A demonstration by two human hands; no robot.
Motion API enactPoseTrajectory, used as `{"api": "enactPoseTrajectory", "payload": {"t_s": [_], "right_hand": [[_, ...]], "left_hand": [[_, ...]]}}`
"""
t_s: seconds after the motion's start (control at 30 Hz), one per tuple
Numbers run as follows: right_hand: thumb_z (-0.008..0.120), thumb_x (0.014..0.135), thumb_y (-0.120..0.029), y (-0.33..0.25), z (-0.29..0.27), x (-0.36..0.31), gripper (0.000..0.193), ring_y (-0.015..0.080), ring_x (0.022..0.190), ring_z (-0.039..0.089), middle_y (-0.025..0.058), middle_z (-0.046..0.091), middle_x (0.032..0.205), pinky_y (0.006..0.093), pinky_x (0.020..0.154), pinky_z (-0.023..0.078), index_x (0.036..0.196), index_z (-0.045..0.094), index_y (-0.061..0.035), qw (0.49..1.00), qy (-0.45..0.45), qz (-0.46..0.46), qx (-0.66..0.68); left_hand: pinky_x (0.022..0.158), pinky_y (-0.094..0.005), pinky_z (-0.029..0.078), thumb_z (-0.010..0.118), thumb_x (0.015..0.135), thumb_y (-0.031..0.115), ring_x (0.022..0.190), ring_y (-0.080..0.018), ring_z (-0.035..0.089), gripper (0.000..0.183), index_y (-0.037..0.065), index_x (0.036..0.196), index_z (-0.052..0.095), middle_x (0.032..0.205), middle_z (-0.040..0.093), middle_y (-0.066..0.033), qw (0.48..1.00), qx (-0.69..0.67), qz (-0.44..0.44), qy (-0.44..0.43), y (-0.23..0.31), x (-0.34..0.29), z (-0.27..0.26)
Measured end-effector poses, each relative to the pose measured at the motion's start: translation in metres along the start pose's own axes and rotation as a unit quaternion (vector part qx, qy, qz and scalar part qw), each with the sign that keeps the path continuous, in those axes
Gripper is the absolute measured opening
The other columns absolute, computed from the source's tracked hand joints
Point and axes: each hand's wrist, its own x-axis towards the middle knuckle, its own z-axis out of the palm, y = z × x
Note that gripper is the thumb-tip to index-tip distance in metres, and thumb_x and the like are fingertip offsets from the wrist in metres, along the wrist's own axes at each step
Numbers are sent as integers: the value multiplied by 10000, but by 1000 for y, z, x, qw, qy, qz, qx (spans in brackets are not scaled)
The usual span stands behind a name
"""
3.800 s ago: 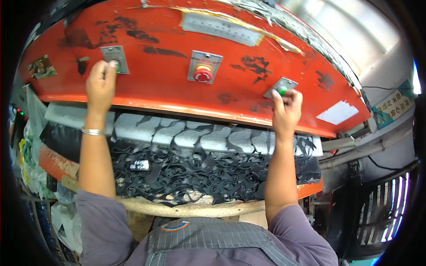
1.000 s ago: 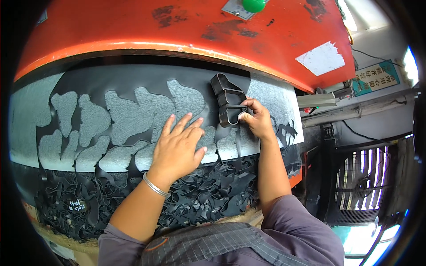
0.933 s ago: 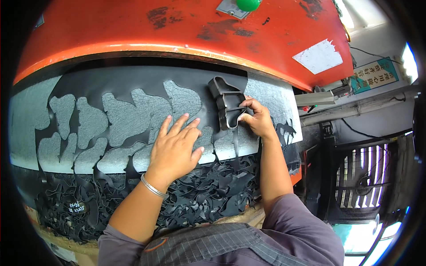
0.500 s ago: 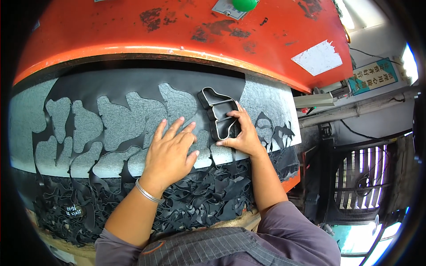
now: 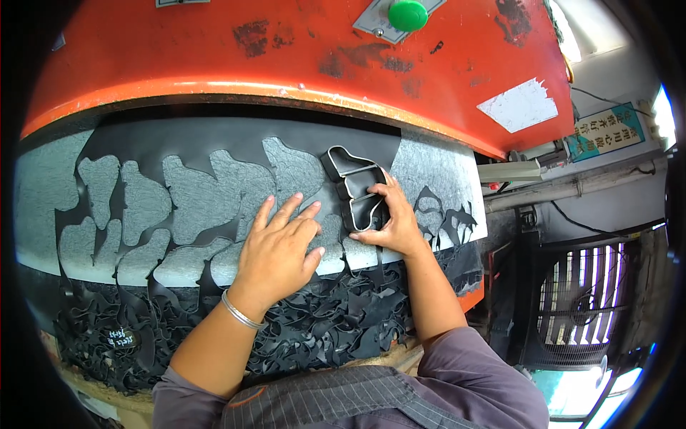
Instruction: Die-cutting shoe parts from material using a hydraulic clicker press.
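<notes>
A black sheet (image 5: 236, 139) lies on the grey cutting board (image 5: 43, 193) under the orange press head (image 5: 286, 64); several curved shapes are cut out of it. My left hand (image 5: 279, 247) lies flat on the sheet, fingers spread, a metal bangle on the wrist. My right hand (image 5: 389, 218) grips the near end of a dark steel cutting die (image 5: 354, 187), an outline frame with a crossbar, which rests on the sheet just right of the cut-outs.
A heap of black offcut strips (image 5: 214, 336) hangs over the near edge of the board. A green push button (image 5: 408, 13) sits on the press head above. At the right stand a metal grille (image 5: 586, 300) and a pipe (image 5: 564, 189).
Earlier both hands pressed buttons on the press head. Over the last second my right hand has slid the die leftward and nearer on the sheet; my left hand stays flat, shifting slightly.
</notes>
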Motion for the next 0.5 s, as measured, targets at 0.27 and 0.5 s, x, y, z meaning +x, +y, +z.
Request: {"api": "enactPoseTrajectory", "payload": {"t_s": [0.27,0.5], "right_hand": [[869,536,-506,-14,-8,-4,951,459,1373,297,311,373,1423,521,1133,237,1303,489,-91,996,-58,24,-56],[851,668,-375,-90,-26,-30,864,356,1172,526,212,553,1259,448,1008,415,1370,448,-73,993,81,84,10]], "left_hand": [[1055,-427,357,671,841,196,1221,-246,534,146,85,910,604,1250,622,-114,979,-176,-91,49,0,-6,-26],[911,-288,449,528,996,264,969,-133,600,268,19,966,633,1000,678,-75,863,-175,-134,456,-95,-39,-216]]}}
